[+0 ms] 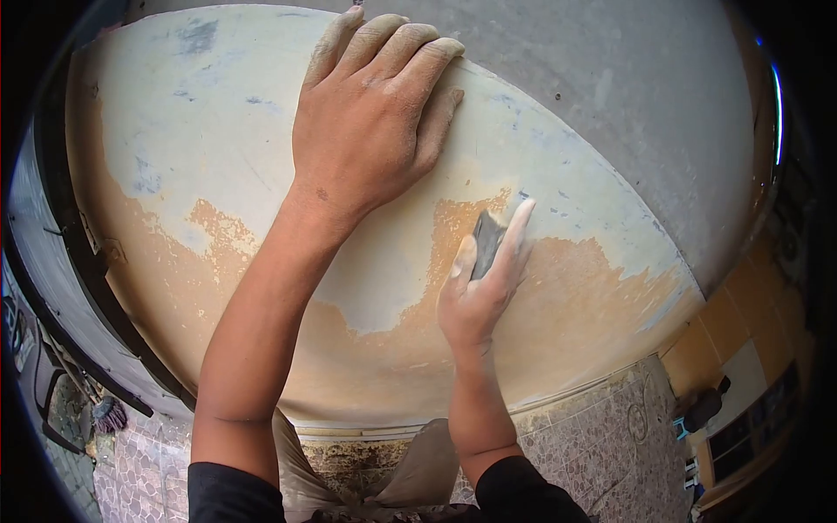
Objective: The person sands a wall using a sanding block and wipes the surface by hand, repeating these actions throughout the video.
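Here, two bare hands meet one large curved vehicle body panel (218,131). Its pale grey-white coat is broken by broad tan-orange patches with ragged edges and a scatter of small bluish specks.

The left hand (370,131) lies flat on the upper part of the panel. Its five dust-coated fingers (410,52) are stretched out close together and hold nothing.

The right hand (479,288) presses one small dark grey sanding pad (488,240) against the surface. The pad is pinched between the thumb and one long extended finger, and its top corner sits just short of that fingertip. How the remaining fingers of this hand lie cannot be told.

The pad is thin, flat and roughly rectangular, dull in tone and set at a slight tilt. It rests below the left thumb and apart from it, where a tan patch borders the paler coat.

Two black sleeves (235,492) cover the upper arms. One black trim strip (96,279) runs down the panel's edge, well out from the left hand's little finger. A patterned stone-tile floor (602,436) shows beneath the wrists.
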The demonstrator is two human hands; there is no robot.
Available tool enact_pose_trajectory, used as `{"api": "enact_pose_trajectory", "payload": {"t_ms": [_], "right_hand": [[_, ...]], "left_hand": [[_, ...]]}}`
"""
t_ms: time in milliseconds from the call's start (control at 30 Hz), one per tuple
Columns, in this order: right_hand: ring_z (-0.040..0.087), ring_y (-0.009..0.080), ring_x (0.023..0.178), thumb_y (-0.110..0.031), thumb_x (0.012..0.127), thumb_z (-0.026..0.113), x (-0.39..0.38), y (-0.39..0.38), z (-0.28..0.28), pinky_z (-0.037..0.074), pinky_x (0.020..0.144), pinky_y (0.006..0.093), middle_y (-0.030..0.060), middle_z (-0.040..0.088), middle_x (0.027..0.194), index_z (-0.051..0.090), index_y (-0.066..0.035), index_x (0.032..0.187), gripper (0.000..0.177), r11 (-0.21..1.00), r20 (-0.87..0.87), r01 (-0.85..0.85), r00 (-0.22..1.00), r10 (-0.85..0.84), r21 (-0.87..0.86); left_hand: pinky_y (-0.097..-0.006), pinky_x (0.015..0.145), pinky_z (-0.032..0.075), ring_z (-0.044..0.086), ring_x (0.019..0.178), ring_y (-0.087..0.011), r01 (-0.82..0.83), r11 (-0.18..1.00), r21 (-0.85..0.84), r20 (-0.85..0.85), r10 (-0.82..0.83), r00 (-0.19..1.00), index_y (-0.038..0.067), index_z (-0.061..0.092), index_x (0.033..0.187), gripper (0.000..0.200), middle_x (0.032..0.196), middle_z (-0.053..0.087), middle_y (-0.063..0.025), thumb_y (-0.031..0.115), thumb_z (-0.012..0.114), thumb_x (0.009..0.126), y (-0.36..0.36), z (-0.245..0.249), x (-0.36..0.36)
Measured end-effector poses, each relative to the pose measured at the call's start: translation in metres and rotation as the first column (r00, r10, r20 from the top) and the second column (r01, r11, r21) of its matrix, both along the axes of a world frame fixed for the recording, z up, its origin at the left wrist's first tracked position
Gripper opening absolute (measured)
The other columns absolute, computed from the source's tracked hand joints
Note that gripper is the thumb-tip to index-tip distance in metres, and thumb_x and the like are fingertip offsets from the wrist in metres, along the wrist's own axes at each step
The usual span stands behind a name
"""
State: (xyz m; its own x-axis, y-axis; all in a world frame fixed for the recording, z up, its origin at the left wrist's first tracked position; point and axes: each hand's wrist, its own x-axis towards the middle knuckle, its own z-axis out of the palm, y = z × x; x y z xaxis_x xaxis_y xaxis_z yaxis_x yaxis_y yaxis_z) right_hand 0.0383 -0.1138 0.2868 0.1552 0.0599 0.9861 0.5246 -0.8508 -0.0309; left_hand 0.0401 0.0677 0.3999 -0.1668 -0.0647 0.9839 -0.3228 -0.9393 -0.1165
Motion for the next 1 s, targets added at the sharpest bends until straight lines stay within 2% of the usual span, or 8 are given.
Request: {"api": "enact_pose_trajectory", "payload": {"t_ms": [100,200,400,467,667,733,833,1000], "right_hand": [[0.053,0.0293,0.098,-0.008,0.092,0.059,0.003,0.014,0.094,0.036,0.084,0.0429,0.0135,0.056,0.110,0.024,0.007,0.157,0.075,0.996,0.057,-0.086,0.995,0.085,0.007],[0.053,0.0292,0.098,-0.008,0.091,0.060,0.009,0.018,0.120,0.037,0.085,0.0431,0.0149,0.057,0.111,0.025,0.005,0.157,0.076,0.996,0.114,-0.090,0.989,0.092,-0.023],[0.054,0.0317,0.095,-0.008,0.092,0.059,0.003,0.007,-0.007,0.038,0.081,0.0444,0.0180,0.058,0.114,0.024,0.009,0.156,0.075,1.000,0.060,0.027,0.998,-0.026,-0.015],[0.054,0.0325,0.093,-0.007,0.092,0.059,0.005,0.005,-0.013,0.039,0.080,0.0450,0.0181,0.057,0.112,0.023,0.010,0.156,0.075,1.000,0.061,-0.009,0.998,0.009,-0.011],[0.053,0.0316,0.099,-0.008,0.094,0.058,0.001,0.019,0.110,0.038,0.089,0.0442,0.0163,0.056,0.114,0.023,0.003,0.159,0.074,0.996,0.039,-0.084,0.996,0.084,0.000],[0.053,0.0323,0.101,-0.009,0.094,0.059,0.000,0.020,0.095,0.038,0.091,0.0443,0.0170,0.056,0.116,0.023,0.003,0.159,0.074,0.998,0.028,-0.052,0.998,0.051,0.022],[0.055,0.0351,0.103,-0.011,0.094,0.059,0.004,0.012,-0.007,0.039,0.092,0.0463,0.0193,0.057,0.119,0.022,0.007,0.157,0.075,0.999,0.030,0.009,0.999,-0.010,0.036],[0.055,0.0377,0.107,-0.010,0.094,0.058,0.004,0.010,0.028,0.040,0.092,0.0475,0.0232,0.055,0.121,0.020,0.006,0.158,0.076,0.996,0.063,-0.045,0.997,0.040,0.076]], "left_hand": [[-0.0457,0.119,0.031,0.059,0.121,-0.0251,0.008,1.000,-0.019,-0.003,-0.008,1.000,0.015,0.068,0.121,0.030,0.117,0.069,-0.0042,0.023,0.067,0.092,-0.002,0.002,0.000],[-0.0461,0.119,0.032,0.059,0.121,-0.0256,0.037,0.999,-0.010,-0.007,-0.037,0.999,0.014,0.067,0.120,0.030,0.116,0.069,-0.0046,0.022,0.067,0.091,0.002,0.001,0.001],[-0.0463,0.119,0.032,0.059,0.120,-0.0257,0.078,0.996,-0.051,-0.016,-0.079,0.997,0.014,0.067,0.120,0.030,0.118,0.068,-0.0042,0.021,0.067,0.091,0.004,-0.002,0.008],[-0.0460,0.119,0.032,0.059,0.121,-0.0256,0.089,0.995,-0.045,-0.022,-0.090,0.996,0.014,0.067,0.121,0.031,0.120,0.068,-0.0040,0.022,0.067,0.091,0.004,-0.003,0.008],[-0.0461,0.119,0.032,0.058,0.121,-0.0257,0.098,0.995,-0.036,-0.018,-0.099,0.995,0.015,0.067,0.121,0.031,0.120,0.068,-0.0043,0.022,0.067,0.091,0.006,-0.003,0.010],[-0.0463,0.119,0.032,0.058,0.121,-0.0256,0.097,0.995,-0.037,-0.018,-0.098,0.995,0.015,0.067,0.121,0.031,0.120,0.068,-0.0043,0.022,0.067,0.091,0.005,-0.003,0.010],[-0.0466,0.119,0.032,0.058,0.121,-0.0255,0.100,0.995,-0.029,-0.013,-0.100,0.995,0.015,0.067,0.121,0.030,0.119,0.068,-0.0042,0.022,0.066,0.091,0.006,-0.001,0.008],[-0.0466,0.119,0.032,0.058,0.121,-0.0249,0.105,0.994,-0.031,-0.024,-0.106,0.994,0.015,0.067,0.121,0.031,0.120,0.068,-0.0041,0.021,0.066,0.091,0.006,-0.002,0.009]]}}
